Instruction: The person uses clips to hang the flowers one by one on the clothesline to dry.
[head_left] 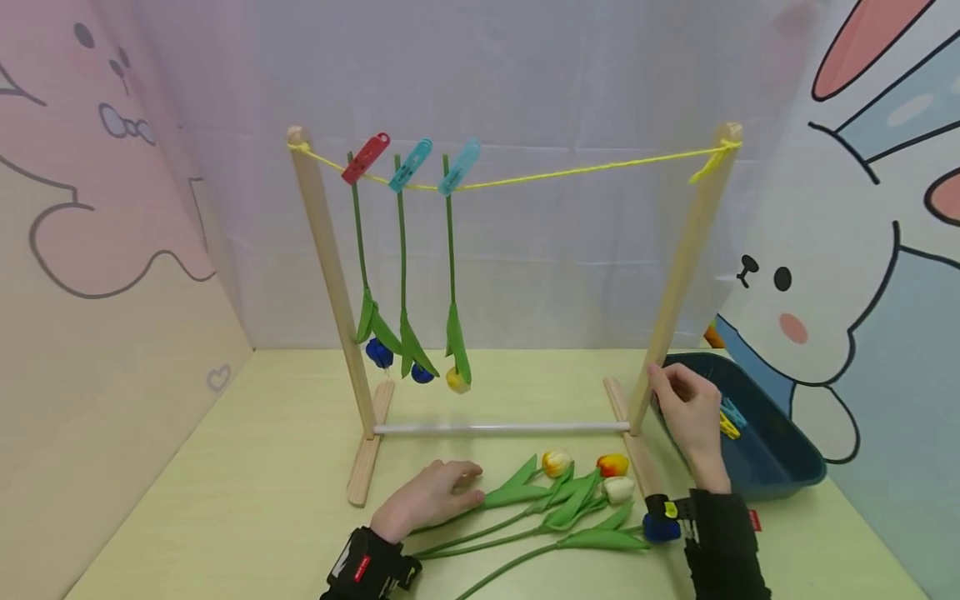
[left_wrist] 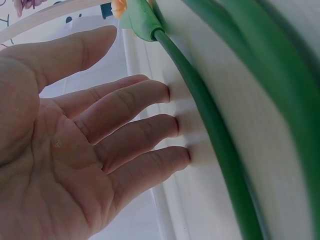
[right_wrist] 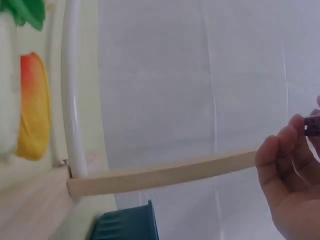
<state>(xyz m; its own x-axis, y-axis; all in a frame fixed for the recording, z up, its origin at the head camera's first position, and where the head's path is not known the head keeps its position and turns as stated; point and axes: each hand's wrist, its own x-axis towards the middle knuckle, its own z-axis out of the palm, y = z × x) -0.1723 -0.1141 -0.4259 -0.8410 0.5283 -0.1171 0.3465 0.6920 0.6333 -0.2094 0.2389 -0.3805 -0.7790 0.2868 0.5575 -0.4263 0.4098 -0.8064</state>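
Fingers of the left hand [head_left: 429,497] lie flat on a tulip stem [head_left: 517,497] at lower centre; curl them underneath first. Right hand [head_left: 688,410] pinches something small above the blue tub [head_left: 780,467].

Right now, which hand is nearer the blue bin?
Right. The right hand hovers at the blue bin rim by the rack's post; the left hand rests on tulip stems well away.

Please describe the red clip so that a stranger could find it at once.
Look at the wooden rack with the yellow string across its top. Three clips hang near the left post; the red clip is the leftmost, and the other two are blue.
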